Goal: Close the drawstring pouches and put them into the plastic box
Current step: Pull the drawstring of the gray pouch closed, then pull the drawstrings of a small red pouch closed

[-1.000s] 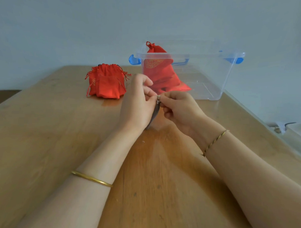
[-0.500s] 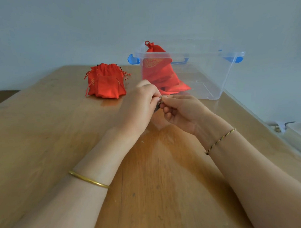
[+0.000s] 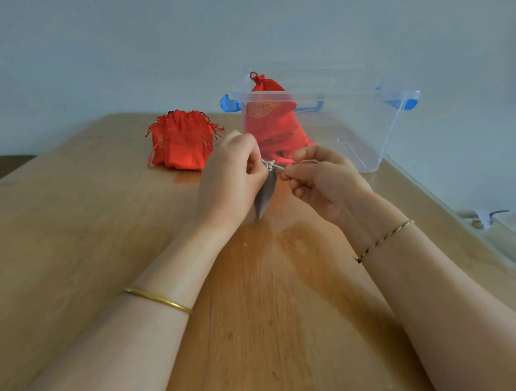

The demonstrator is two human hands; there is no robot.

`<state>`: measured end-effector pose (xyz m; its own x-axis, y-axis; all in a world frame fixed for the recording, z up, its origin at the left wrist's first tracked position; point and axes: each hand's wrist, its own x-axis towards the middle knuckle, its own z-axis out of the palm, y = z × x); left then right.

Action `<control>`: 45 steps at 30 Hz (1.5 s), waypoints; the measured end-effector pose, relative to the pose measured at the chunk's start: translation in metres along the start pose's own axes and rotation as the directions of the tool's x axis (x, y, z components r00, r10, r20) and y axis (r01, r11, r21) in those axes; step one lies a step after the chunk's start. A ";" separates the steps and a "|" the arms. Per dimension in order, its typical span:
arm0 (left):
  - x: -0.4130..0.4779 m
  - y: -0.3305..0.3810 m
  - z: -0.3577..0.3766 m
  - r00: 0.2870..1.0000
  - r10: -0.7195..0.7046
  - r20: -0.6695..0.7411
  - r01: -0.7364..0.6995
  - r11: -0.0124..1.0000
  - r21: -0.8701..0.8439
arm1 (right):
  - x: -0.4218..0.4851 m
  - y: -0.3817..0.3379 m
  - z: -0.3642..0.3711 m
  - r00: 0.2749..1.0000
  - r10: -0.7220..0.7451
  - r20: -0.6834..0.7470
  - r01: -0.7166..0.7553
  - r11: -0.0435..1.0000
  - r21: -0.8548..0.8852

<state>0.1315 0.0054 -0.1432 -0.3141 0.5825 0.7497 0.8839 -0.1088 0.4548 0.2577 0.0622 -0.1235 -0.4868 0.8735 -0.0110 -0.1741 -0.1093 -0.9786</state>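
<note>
Two hands are drawing a grey pouch shut at mid-frame.
The left hand [image 3: 231, 177] is pinching the neck of the grey drawstring pouch [image 3: 265, 192] and the right hand [image 3: 324, 180] is pinching its pale cord [image 3: 276, 166]. Half a second ago the hands were touching and hiding the pouch; now they are sitting slightly apart, with it hanging between them over the table [image 3: 73, 247]. The plastic box [image 3: 327, 94] is standing behind.

Wooden table [image 3: 73, 247] before a pale wall [image 3: 139, 45], a white object [image 3: 513, 224] beside its right edge
</note>
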 end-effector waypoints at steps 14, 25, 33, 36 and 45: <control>0.022 0.005 -0.009 0.918 -0.387 0.091 0.383 0.800 -0.462 | -0.004 -0.006 -0.002 0.977 0.064 0.202 -0.008 0.965 -0.264; 0.074 -0.024 -0.016 0.838 -0.544 -0.044 0.454 0.740 -0.496 | 0.049 -0.096 0.035 0.867 -0.498 0.011 0.370 0.629 -0.683; 0.076 -0.101 -0.014 0.736 -0.666 -0.124 0.677 0.722 0.143 | 0.129 -0.109 0.061 0.939 -0.342 0.023 0.131 0.296 -0.946; 0.069 -0.117 -0.012 0.664 -0.740 -0.106 0.740 0.631 0.233 | 0.133 -0.102 0.058 0.949 -0.313 0.047 0.108 0.181 -0.978; 0.067 -0.121 -0.011 0.565 -0.821 -0.078 0.812 0.537 0.230 | 0.126 -0.105 0.050 0.902 -0.422 0.088 0.162 0.143 -0.976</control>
<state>0.0000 0.0489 -0.1433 -0.9304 0.3559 0.0877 0.2994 0.6000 0.7419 0.1715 0.1595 -0.0119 -0.4408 0.7926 0.4213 0.7320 0.5891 -0.3423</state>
